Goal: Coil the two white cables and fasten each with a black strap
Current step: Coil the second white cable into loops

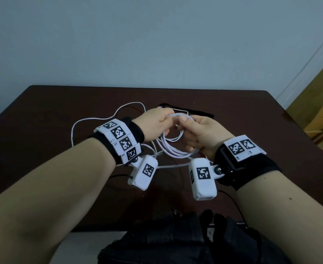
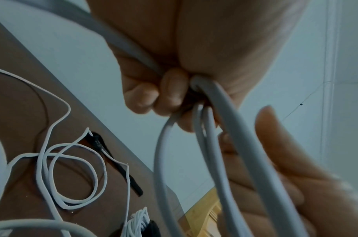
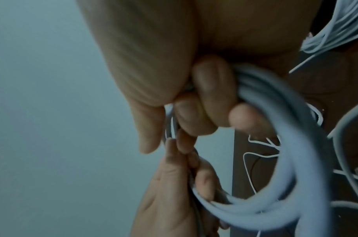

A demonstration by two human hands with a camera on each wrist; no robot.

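Both hands hold a coil of smooth white cable point(image 1: 176, 152) in the air above the dark brown table point(image 1: 252, 121). My left hand point(image 1: 166, 121) grips the coil's top, its fingers point(image 2: 170, 96) curled round several strands point(image 2: 214, 144). Facing it, my right hand point(image 1: 187, 128) grips the coil's right side, with the fingers point(image 3: 210, 96) wrapped round the loops point(image 3: 296, 144). A second, thinner white cable point(image 1: 77, 126) lies loose on the table at the left point(image 2: 42, 168). Just behind the hands, a black strap point(image 1: 200, 112) lies flat on the table point(image 2: 133, 184).
A bunch of thin white strands point(image 2: 137, 221) lies on the table below the hands, a black piece beside it. Dark fabric point(image 1: 166, 244) sits at the table's near edge. A pale wall stands behind, and wooden furniture point(image 1: 318, 111) to the right.
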